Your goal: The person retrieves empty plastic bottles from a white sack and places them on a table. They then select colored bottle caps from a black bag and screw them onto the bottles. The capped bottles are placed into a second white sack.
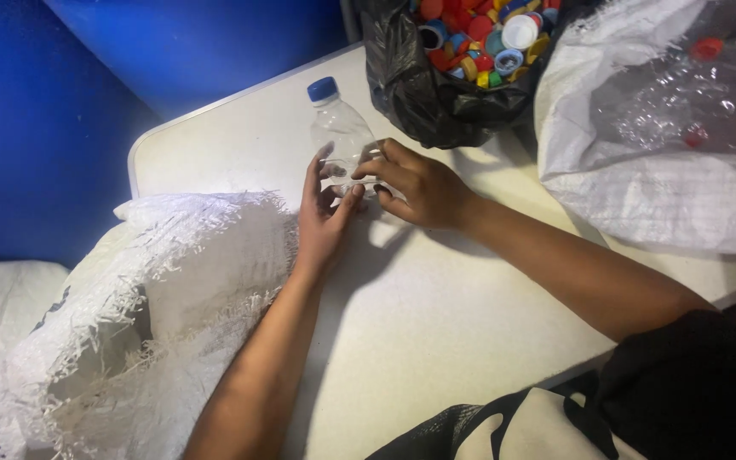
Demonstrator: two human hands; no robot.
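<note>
Hands, left (321, 213) and right (415, 187), curl half-closed around 1 clear blue-capped bottle (340, 128), both gripping it.

White table (436, 341) w/ rounded corner fills most of the view – smooth top, thin pale edge, soft shadows across it. Behind it, upper left, a deep blue wall (36, 128), w/ a brighter blue panel (206, 43) angled next to it – possibly a door or board, hard to tell. Light is dim and cool, coming from above; blue surfaces go nearly black toward the lower left. A dark strip at the far right edge below the tabletop may be floor.
</note>
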